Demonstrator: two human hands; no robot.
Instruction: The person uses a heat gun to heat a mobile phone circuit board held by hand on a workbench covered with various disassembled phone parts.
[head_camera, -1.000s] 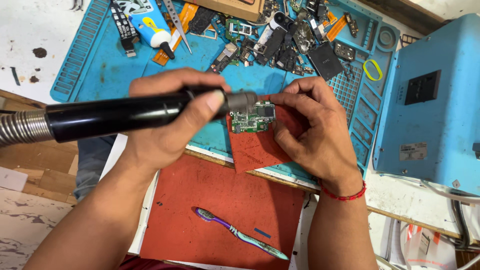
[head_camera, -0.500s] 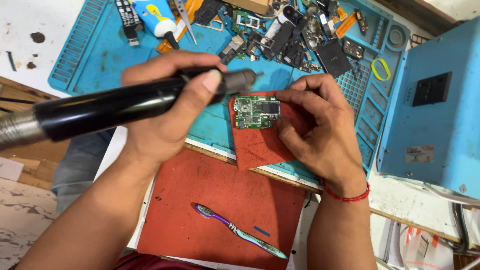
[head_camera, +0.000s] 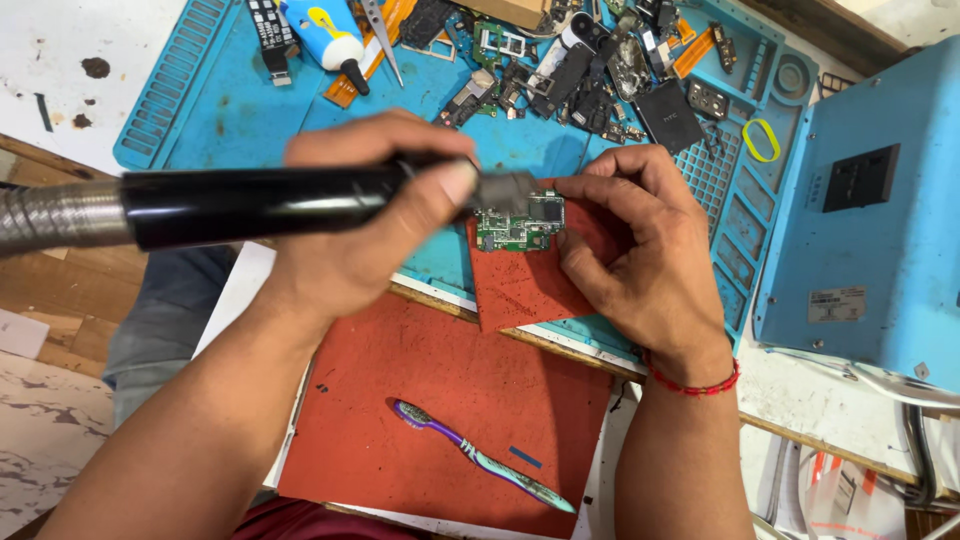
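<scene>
My left hand (head_camera: 360, 230) grips a black hot-air wand (head_camera: 250, 205) with a ribbed metal hose at the left; its metal nozzle points right, over a small green circuit board (head_camera: 520, 225). The board lies on a red pad (head_camera: 520, 285) on the blue work mat (head_camera: 200, 100). My right hand (head_camera: 640, 250), with a red thread bracelet at the wrist, rests beside the board, its thumb and fingertips at the board's right edge.
Several phone parts, a black battery (head_camera: 665, 115), tweezers (head_camera: 380, 35) and a blue-and-white glue bottle (head_camera: 325, 35) lie at the mat's far side. A blue station box (head_camera: 870, 220) stands to the right. A purple toothbrush (head_camera: 480, 455) lies on a larger red sheet (head_camera: 430, 390) near me.
The wand's nozzle lifted off the board half a second ago and has come back down over its upper left part. My right hand stays at the board's right edge.
</scene>
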